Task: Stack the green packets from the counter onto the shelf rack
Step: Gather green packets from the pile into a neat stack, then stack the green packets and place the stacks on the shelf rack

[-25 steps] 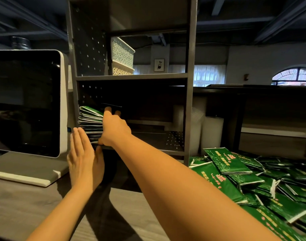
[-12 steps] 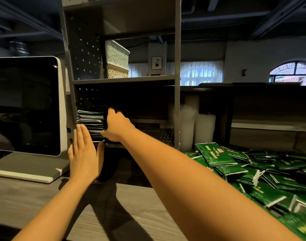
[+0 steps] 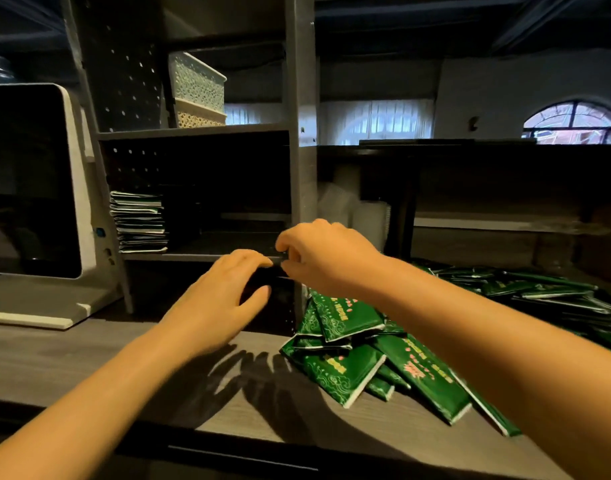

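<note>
1. Shelf rack [image 3: 299,98]: matt grey metal, perforated side panel.
2. Green packets [image 3: 345,320], right: glossy smooth film.
3. Counter [image 3: 54,358]: matt wood grain.
4. Screen [image 3: 23,181], left: glossy black, white plastic frame.
5. Baskets [image 3: 196,81]: latticed plastic.

Right hand [image 3: 326,258] is off the stack of green packets [image 3: 139,221]. It has pulled back toward 4 o'clock and is now at the front edge of the shelf [image 3: 200,257] by the right post [image 3: 302,168], fingers loosely curled, holding nothing. Left hand [image 3: 221,299] is no longer flat against the stack's front. It has dropped toward 5 o'clock, above the desk [image 3: 72,358], fingers relaxed, at 8 o'clock of the right hand. Stack now untouched, its raised top packet lying level.
</note>
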`<move>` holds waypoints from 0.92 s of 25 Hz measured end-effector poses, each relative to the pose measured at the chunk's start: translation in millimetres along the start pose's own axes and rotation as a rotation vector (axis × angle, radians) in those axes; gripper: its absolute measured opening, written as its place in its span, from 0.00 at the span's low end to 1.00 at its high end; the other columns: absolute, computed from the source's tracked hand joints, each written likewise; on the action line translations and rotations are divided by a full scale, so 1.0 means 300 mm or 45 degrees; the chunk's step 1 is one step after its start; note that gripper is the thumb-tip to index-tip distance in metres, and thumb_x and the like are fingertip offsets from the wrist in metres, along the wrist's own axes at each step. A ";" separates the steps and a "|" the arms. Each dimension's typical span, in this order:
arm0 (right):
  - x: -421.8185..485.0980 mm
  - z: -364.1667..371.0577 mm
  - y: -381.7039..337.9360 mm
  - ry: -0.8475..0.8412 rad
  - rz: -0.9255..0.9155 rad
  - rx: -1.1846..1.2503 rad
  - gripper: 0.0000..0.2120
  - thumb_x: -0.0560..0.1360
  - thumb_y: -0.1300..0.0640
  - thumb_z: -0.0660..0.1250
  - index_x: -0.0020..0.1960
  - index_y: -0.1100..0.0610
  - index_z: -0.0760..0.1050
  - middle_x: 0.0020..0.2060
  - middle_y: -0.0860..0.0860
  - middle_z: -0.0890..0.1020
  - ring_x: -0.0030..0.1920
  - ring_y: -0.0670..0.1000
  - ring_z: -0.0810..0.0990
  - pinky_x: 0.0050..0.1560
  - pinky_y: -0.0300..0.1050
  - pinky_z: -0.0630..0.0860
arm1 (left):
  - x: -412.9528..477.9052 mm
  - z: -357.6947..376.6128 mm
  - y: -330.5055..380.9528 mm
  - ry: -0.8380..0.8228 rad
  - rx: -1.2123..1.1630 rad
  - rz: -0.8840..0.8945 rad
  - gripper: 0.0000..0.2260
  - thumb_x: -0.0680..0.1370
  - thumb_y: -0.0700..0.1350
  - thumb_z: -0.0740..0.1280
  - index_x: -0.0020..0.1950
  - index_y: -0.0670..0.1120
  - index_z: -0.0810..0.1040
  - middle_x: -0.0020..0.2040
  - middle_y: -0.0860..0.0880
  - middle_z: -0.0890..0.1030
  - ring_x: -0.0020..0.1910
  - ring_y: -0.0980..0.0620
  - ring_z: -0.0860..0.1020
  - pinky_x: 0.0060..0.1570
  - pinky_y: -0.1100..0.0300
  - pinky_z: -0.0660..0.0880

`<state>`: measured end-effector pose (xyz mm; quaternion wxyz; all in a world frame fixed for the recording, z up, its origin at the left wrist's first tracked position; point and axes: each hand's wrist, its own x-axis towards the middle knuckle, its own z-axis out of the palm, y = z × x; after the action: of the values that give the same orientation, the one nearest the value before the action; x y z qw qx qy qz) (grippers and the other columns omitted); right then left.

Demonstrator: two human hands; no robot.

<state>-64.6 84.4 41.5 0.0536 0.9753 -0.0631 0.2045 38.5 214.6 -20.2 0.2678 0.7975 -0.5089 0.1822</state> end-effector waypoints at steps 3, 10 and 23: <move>-0.119 -0.016 0.139 -0.091 0.100 -0.070 0.11 0.78 0.53 0.60 0.57 0.54 0.74 0.54 0.55 0.79 0.52 0.61 0.76 0.43 0.48 0.70 | 0.032 0.050 0.127 -0.110 -0.027 0.079 0.19 0.79 0.55 0.57 0.70 0.54 0.65 0.68 0.58 0.67 0.67 0.61 0.64 0.66 0.60 0.65; -0.308 -0.005 0.482 -0.246 0.351 -0.077 0.16 0.78 0.50 0.61 0.65 0.48 0.72 0.59 0.50 0.79 0.58 0.57 0.76 0.55 0.51 0.75 | 0.179 0.246 0.357 -0.259 -0.022 0.224 0.20 0.80 0.55 0.57 0.71 0.52 0.65 0.70 0.56 0.67 0.69 0.57 0.63 0.66 0.58 0.64; -0.208 0.203 0.792 -0.185 0.496 0.378 0.22 0.81 0.52 0.58 0.73 0.56 0.63 0.71 0.54 0.67 0.69 0.53 0.68 0.66 0.44 0.64 | 0.436 0.545 0.392 -0.425 0.262 -0.189 0.29 0.79 0.63 0.50 0.77 0.51 0.51 0.77 0.45 0.55 0.75 0.44 0.54 0.71 0.45 0.57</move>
<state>-132.0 -151.7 -20.5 -0.1353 0.9541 -0.2229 0.1473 -11.1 -18.7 -47.2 0.1095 0.8752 -0.4647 0.0782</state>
